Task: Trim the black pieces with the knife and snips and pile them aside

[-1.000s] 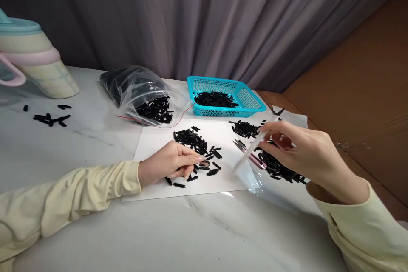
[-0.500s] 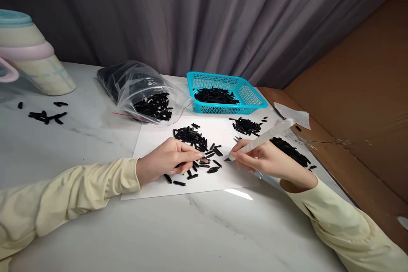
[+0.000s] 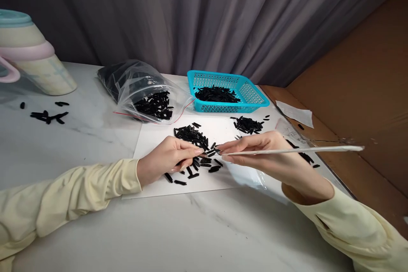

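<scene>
My left hand [image 3: 168, 155] is closed in a pinch over the white sheet [image 3: 149, 144]. A small dark, slender piece [image 3: 204, 154] pokes out between its thumb and forefinger, mostly covered by the fingers. Opposite it, my right hand [image 3: 267, 153] grips a slim white-handled craft knife [image 3: 306, 150]. The knife lies nearly level, its dark tip pointing left close to the held piece; I cannot tell if they touch. Around and below my left fingers spreads a heap of black slender pieces [image 3: 191, 136], with several loose ones near the right fingertips.
Behind the sheet stand a clear zip bag [image 3: 127, 89] of black pieces and a blue basket [image 3: 229, 106] holding more. A smaller pile [image 3: 248, 125] lies before the basket. At the far left are a cup [image 3: 41, 68] and scattered pieces [image 3: 49, 117]. A cardboard wall [image 3: 360, 93] bounds the right side.
My right hand has moved left and turned over, bringing the knife tip up to the left fingertips. The handle has swung from slanting upward to nearly level. The left hand has barely moved.
</scene>
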`<state>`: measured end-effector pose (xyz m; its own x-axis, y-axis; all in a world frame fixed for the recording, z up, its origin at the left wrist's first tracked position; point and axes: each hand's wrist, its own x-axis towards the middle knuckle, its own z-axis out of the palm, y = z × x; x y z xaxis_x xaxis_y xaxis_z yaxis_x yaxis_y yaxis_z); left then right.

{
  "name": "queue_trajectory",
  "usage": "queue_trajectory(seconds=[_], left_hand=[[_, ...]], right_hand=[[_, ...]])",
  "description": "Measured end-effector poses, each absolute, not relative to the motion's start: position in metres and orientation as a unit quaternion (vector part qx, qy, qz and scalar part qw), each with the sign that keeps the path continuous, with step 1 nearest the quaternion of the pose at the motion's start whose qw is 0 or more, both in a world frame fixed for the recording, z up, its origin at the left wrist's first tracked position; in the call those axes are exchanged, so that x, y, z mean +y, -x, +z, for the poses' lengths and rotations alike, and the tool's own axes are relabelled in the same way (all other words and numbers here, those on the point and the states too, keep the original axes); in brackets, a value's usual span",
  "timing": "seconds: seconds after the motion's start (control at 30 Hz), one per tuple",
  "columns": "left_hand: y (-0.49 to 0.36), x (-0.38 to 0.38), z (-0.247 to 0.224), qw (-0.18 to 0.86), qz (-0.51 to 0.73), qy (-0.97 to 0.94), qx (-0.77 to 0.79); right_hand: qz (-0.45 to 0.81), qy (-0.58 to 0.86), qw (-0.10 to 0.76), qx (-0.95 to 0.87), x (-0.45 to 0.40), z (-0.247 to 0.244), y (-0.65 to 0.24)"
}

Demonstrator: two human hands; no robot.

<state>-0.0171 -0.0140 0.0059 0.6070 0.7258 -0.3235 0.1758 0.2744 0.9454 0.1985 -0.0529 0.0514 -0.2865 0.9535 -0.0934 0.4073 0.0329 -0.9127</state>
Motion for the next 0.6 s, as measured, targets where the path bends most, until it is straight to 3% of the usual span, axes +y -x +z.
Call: queue_trajectory(seconds=[0.27,0.6], left_hand=[[0.017,-0.015,0.005,0.678,0.215,-0.574,0.407],[0.017,-0.015,0.002,0.674,0.217,-0.573,0.414]], right_hand=[[0.504,0.490,0.370,-0.607,-0.054,0.024,-0.182],[0.456,0.511,0.348,-0.641,-0.056,0.024,-0.180]])
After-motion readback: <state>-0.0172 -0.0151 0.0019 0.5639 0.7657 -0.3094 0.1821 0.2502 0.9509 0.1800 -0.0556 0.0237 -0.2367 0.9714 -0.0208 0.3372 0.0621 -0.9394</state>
